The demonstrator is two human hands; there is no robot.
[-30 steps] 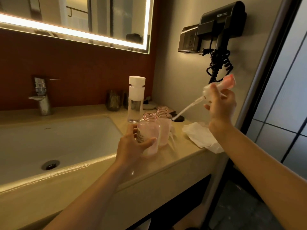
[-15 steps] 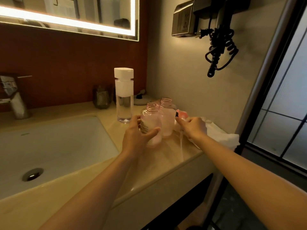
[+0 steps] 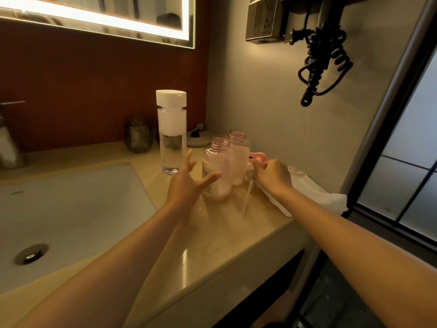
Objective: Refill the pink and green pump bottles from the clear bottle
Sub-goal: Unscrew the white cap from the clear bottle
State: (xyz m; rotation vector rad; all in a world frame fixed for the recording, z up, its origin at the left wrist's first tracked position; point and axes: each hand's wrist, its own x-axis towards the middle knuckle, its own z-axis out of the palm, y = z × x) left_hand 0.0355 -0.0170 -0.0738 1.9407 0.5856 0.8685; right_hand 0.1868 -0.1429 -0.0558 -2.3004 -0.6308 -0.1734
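Let go of open pink plastic bottle (image 3: 216, 171), with left hand (image 3: 186, 183) spread wide; lowered pink pump head (image 3: 259, 157) onto beige desk (image 3: 224, 233), gripped in right hand (image 3: 272, 176); ready for pouring.

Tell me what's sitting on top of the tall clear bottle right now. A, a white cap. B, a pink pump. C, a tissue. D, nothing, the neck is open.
A: the clear bottle stands upright with its white cap on, while the pink pump is held low in the right hand.
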